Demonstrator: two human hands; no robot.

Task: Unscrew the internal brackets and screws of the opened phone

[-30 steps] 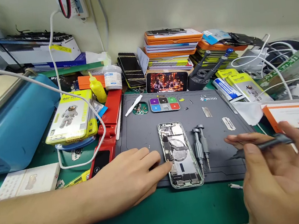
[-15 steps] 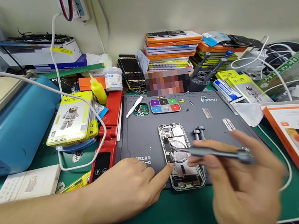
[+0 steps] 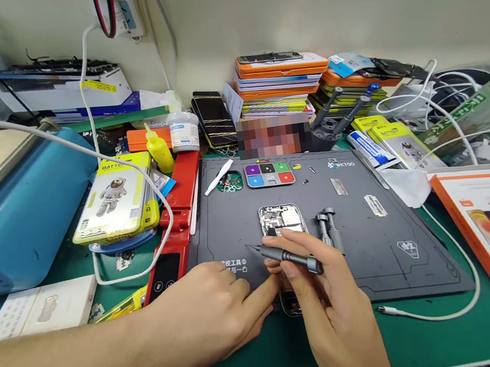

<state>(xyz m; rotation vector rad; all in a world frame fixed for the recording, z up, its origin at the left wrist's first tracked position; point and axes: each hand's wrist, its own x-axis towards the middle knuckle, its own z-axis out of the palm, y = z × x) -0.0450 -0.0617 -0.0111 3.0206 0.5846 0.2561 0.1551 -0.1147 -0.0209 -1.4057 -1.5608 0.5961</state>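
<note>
Our right grip (image 3: pixel 305 272) is clamped on a grey screwdriver (image 3: pixel 288 256), its tip just left of the opened phone (image 3: pixel 279 218) beneath. Our left grip (image 3: pixel 217 309) lies loose, fingers apart, forefinger touching the phone's edge. Beyond, a coloured sorting tray (image 3: pixel 270 174) holds tiny parts.

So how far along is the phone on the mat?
Done: the opened phone has its internals exposed. In hand: right hand holds a screwdriver, tip left of the phone; left hand steadies its edge. Left: two screwdrivers lie unused; no cover fitted.
</note>
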